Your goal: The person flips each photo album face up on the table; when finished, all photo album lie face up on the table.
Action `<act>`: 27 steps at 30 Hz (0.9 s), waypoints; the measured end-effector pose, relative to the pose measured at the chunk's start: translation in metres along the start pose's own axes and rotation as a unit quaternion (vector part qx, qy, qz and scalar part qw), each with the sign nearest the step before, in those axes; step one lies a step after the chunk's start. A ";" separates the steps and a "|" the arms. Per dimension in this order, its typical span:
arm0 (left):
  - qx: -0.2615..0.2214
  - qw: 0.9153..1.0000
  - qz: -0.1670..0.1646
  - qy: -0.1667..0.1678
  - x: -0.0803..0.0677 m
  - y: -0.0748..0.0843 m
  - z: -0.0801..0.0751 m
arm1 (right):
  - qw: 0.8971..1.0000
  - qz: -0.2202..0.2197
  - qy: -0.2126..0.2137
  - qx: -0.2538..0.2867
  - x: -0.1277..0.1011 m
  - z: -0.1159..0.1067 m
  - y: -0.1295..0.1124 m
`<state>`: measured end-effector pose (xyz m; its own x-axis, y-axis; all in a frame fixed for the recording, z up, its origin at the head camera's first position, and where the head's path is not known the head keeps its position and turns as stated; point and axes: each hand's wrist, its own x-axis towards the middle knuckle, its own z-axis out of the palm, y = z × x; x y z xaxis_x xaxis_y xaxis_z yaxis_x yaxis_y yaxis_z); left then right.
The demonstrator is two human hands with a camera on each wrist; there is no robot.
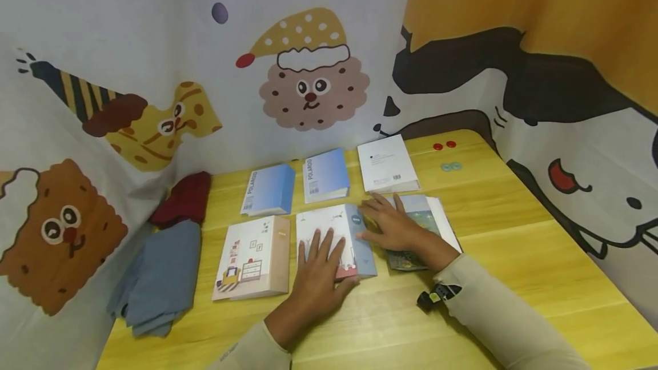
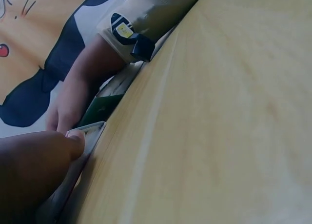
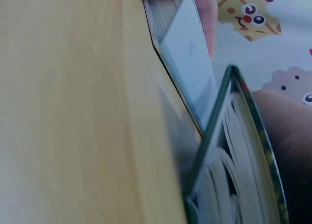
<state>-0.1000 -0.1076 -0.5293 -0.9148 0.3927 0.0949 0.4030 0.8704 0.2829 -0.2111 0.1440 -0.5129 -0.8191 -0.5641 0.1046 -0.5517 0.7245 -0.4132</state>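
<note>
The white-and-blue book (image 1: 336,238) lay at the centre of the yellow table (image 1: 514,256), its blue spine turned toward three o'clock. It was pressed flat by the left hand (image 1: 321,273), whose fingers were spread straight over the cover and gripped nothing. At three o'clock the right hand (image 1: 393,224) was laid with relaxed fingers on the green-covered book (image 1: 411,258), its fingertips touching the blue spine. Judged from this, the step would be done best if the first book were held steady from above while the neighbour was slid squarely alongside.
</note>
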 end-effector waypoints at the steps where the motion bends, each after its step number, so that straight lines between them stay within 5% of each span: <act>1: -0.002 1.000 -0.002 0.002 -0.001 0.000 0.001 | 1.000 0.002 -0.001 -0.005 0.000 0.003 0.000; 11: 0.006 1.000 0.001 0.002 0.001 0.000 0.003 | 0.999 0.009 -0.013 -0.049 0.000 0.006 -0.001; 27: 0.005 1.000 0.000 0.003 0.002 -0.004 0.005 | 0.999 0.007 -0.020 -0.042 0.002 0.002 -0.003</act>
<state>-0.1033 -0.1091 -0.5349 -0.9148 0.3909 0.1013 0.4034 0.8735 0.2726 -0.2109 0.1395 -0.5136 -0.8203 -0.5684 0.0630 -0.5535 0.7614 -0.3374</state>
